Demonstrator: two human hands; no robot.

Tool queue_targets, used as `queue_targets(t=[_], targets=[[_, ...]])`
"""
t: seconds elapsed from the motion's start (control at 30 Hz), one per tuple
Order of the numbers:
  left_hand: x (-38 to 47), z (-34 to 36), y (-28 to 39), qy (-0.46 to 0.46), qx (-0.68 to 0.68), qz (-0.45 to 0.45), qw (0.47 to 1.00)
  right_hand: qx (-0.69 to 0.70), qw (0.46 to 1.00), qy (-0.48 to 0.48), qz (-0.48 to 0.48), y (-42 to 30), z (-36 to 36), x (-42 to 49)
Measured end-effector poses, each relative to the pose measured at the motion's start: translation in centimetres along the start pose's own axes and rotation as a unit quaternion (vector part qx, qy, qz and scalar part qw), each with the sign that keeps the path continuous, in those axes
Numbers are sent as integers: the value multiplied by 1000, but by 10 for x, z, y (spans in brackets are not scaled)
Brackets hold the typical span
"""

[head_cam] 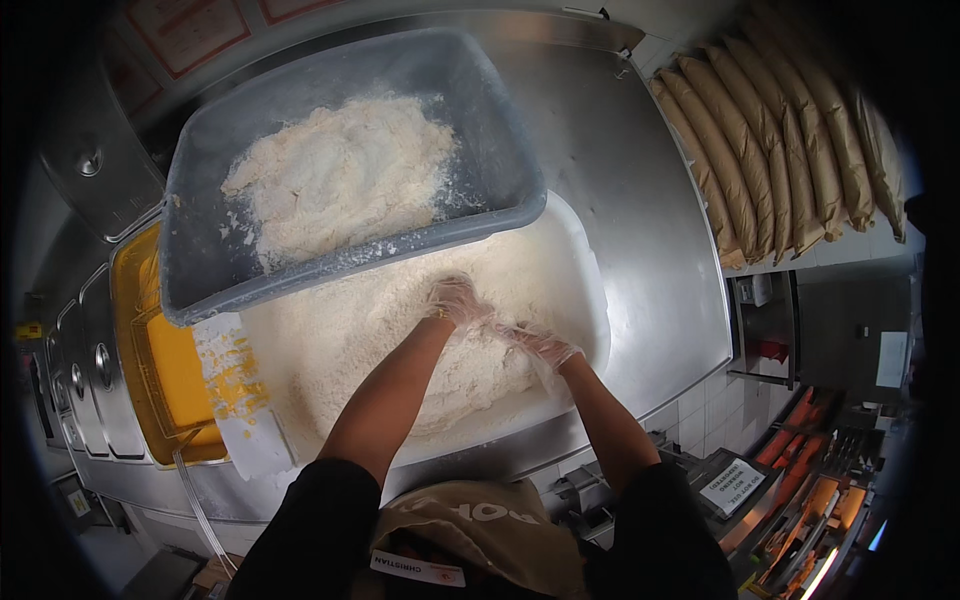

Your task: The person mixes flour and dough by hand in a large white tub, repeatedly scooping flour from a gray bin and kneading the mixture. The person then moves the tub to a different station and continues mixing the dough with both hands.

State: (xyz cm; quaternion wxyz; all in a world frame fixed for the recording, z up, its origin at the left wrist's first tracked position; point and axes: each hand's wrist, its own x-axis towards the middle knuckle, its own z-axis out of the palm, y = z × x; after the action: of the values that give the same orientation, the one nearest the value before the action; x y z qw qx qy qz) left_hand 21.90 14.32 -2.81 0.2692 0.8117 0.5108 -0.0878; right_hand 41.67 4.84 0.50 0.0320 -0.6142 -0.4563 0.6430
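Both hands wear clear plastic gloves dusted with flour. My left hand (454, 300) is at the flour (360, 337) in a large white plastic tub (592, 292), near the tub's middle. Close beside it on the right, my right hand (536, 343) reaches in over the same flour, and the two gloves seem to meet. Flour and glove film hide the fingers, so what they hold cannot be told. A grey plastic tub (352, 259), with flour-coated pieces (345, 172) heaped in it, rests across the far side of the white tub.
Left of the white tub, a wire basket (161, 375) stands in a container of yellow liquid (180, 367). Between them lies a white, batter-spattered sheet (236, 390). Lidded steel pans (105, 375) line the far left. Brown paper sacks (750, 150) are stacked beyond the steel table (637, 187).
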Motion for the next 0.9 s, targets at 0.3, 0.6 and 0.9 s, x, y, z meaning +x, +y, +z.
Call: queue_targets(t=[0.3, 0.6, 0.9], targets=[[-18, -19, -32, -132, -64, 67, 987, 167, 984, 61, 16, -16, 20, 21], [-196, -47, -105, -88, -54, -85, 991, -114, 963, -31, -243, -91, 44, 14], [-228, 65, -210, -61, 514, 72, 853, -145, 988, 40, 19, -12, -10, 37]])
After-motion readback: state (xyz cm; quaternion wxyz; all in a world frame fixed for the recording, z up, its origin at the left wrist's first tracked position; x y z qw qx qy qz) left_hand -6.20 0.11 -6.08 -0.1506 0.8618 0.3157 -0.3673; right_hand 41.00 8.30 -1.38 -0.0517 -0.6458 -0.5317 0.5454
